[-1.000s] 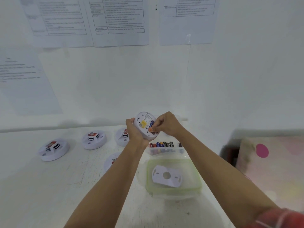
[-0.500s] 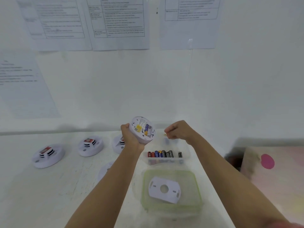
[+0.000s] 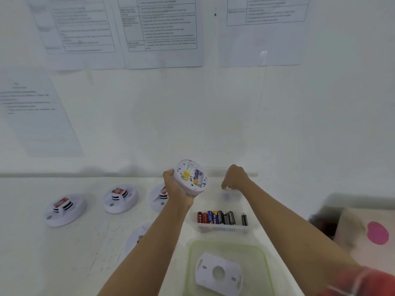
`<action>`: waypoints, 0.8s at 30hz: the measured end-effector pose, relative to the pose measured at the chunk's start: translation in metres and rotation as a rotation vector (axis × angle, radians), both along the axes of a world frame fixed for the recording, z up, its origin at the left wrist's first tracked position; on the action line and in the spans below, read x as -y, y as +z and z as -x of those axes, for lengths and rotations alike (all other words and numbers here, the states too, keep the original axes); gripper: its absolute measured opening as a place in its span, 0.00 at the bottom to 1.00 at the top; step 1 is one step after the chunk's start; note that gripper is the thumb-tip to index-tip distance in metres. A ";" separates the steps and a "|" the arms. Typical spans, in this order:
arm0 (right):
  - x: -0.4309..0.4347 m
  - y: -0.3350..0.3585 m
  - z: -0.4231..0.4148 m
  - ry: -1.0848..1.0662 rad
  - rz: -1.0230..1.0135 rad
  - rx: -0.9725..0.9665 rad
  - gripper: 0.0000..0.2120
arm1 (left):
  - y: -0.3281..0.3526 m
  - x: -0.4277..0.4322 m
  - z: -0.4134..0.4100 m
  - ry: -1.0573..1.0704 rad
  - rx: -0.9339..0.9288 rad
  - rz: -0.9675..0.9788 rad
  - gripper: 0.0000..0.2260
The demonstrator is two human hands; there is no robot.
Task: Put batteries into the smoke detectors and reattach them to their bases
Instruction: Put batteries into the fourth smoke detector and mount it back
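Progress is looking partial: three smoke detectors (image 3: 65,209) are sitting face up in a row on the white table (image 3: 42,263), apparently assembled, while another round unit (image 3: 136,237) is lying half hidden under the left forearm. The left hand (image 3: 176,188) is holding a further smoke detector (image 3: 190,177) tilted, underside toward the camera, fingers clamped around its rim; a blue battery seems to be sitting in its compartment, though blur is making that uncertain. Its mounting base (image 3: 218,272) is waiting in the green-rimmed container (image 3: 191,253) near the camera. The right hand (image 3: 235,178) is reaching out over the far end of the clear battery tray (image 3: 222,228), fingertips pinched together on something small and orange that I cannot identify. The loose batteries (image 3: 218,217) are lying side by side below it.
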State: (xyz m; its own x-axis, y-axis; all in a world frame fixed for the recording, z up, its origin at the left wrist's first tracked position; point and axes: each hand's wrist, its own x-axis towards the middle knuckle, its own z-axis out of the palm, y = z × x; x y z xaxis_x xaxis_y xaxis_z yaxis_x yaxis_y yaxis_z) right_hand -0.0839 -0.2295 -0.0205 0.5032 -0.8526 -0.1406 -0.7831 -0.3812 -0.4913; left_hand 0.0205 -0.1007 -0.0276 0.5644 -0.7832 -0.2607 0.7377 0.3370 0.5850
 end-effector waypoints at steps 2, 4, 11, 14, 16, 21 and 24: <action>0.001 -0.003 -0.005 0.014 -0.033 -0.043 0.18 | -0.002 0.004 -0.003 0.001 0.004 0.004 0.19; 0.003 -0.007 -0.010 0.039 -0.047 -0.079 0.12 | -0.003 0.008 -0.005 -0.002 0.002 0.018 0.19; 0.005 -0.005 -0.017 0.053 -0.049 -0.027 0.11 | 0.003 0.008 -0.007 -0.002 -0.014 0.052 0.17; 0.003 0.010 -0.012 0.011 -0.124 0.175 0.06 | 0.008 0.001 -0.003 -0.009 -0.029 0.072 0.17; -0.005 0.023 -0.006 0.012 -0.160 0.311 0.09 | 0.011 -0.005 0.000 -0.014 -0.037 0.075 0.17; -0.044 0.049 0.011 -0.001 -0.334 0.696 0.11 | 0.017 -0.024 0.010 -0.043 -0.032 0.117 0.21; -0.071 0.058 0.018 0.071 -0.359 0.735 0.11 | 0.017 -0.039 0.015 -0.081 -0.035 0.156 0.22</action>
